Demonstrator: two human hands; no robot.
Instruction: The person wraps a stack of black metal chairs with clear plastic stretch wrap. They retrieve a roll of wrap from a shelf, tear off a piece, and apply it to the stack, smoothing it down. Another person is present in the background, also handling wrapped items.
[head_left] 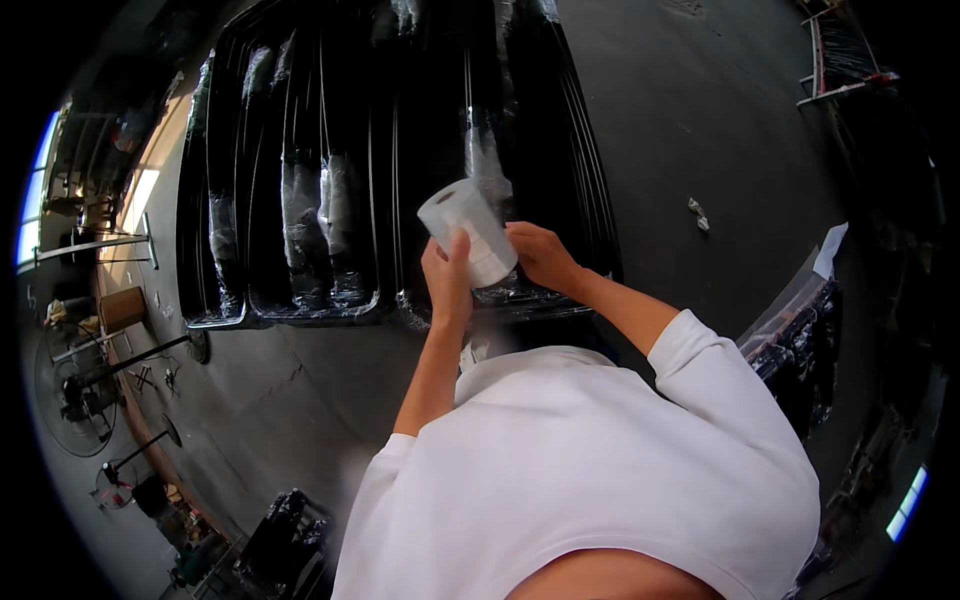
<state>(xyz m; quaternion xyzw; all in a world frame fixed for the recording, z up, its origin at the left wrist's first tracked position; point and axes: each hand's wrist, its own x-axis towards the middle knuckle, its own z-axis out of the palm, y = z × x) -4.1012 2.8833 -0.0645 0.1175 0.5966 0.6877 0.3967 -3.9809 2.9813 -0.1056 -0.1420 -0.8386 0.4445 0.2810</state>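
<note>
Film roll (468,232) clasped by my left hand (447,277); I cannot tell if right hand (543,256) pinches; slackness could drop it.

We had a grey, cracked floor (640,130) below us; on it lay a crumpled pale scrap (699,214) at right, and round-based fans (130,363) stood at left.
</note>
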